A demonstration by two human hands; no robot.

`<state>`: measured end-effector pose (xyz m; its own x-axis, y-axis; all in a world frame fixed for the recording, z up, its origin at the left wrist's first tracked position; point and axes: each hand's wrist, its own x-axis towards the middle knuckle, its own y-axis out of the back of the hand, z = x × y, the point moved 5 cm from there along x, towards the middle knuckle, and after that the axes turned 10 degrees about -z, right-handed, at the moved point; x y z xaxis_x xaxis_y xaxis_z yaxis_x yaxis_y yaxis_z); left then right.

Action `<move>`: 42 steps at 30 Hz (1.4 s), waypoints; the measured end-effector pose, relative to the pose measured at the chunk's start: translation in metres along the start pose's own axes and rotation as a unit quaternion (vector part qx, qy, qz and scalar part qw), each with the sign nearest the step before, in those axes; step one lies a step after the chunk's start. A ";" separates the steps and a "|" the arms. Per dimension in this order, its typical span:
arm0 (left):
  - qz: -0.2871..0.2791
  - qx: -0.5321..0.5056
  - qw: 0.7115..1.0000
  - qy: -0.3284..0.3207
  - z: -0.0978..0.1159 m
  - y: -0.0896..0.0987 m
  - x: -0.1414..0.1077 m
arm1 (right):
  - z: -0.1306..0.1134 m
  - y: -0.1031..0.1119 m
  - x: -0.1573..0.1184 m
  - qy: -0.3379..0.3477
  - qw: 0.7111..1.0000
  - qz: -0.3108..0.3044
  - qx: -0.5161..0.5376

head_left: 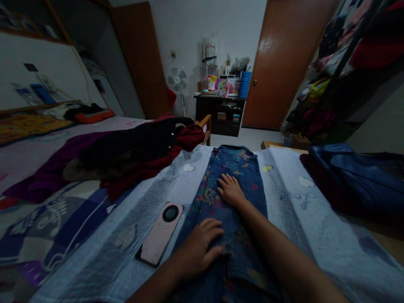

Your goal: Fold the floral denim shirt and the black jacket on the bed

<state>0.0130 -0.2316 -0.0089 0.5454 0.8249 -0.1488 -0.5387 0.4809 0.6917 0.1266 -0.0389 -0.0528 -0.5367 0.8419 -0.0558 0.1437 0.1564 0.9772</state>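
Denim (227, 219) with a floral print lies lengthwise on the pale sheet (287, 176), running from its far edge toward the near one in the head view. On it the right hand (232, 191) rests flat, fingers slightly spread and gripping nothing, while the left hand (200, 246), closer to the near edge, is loosely curved, thumb apart, holding nothing visible. Toward the sheet's left edge lies a pink phone (160, 235); folded clothes (356, 176) sit by the right edge.

I see blue denim clothes (229, 225) with red and yellow flowers, a pink phone (160, 237) with a black circle, a pale sheet (195, 182) with grey stripes
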 end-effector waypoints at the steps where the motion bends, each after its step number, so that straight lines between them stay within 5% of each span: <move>1: -0.012 0.005 1.000 -0.006 0.002 -0.005 -0.002 | -0.002 -0.002 -0.004 0.000 1.000 -0.008 -0.001; 6: -0.048 0.080 0.995 -0.024 -0.003 -0.025 -0.007 | -0.011 -0.005 -0.029 0.001 0.999 -0.042 0.011; 14: 0.046 0.133 0.988 -0.068 -0.014 -0.030 -0.008 | -0.031 -0.019 -0.094 0.056 0.993 -0.062 0.085; 23: 0.062 0.168 0.981 -0.075 -0.020 -0.033 -0.019 | -0.052 0.006 -0.171 0.168 0.946 -0.065 0.268; 33: 0.144 0.238 0.956 -0.091 -0.008 -0.017 -0.025 | -0.055 -0.003 -0.185 0.126 0.958 0.066 0.248; 42: 0.066 0.237 0.969 -0.038 -0.022 -0.023 -0.041 | -0.070 0.001 -0.205 0.135 0.976 -0.041 0.169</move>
<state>-0.0115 -0.2702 -0.0346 0.5470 0.8371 0.0033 -0.2618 0.1673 0.9505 0.1785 -0.2475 -0.0257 -0.7503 0.6604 -0.0301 0.3327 0.4165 0.8461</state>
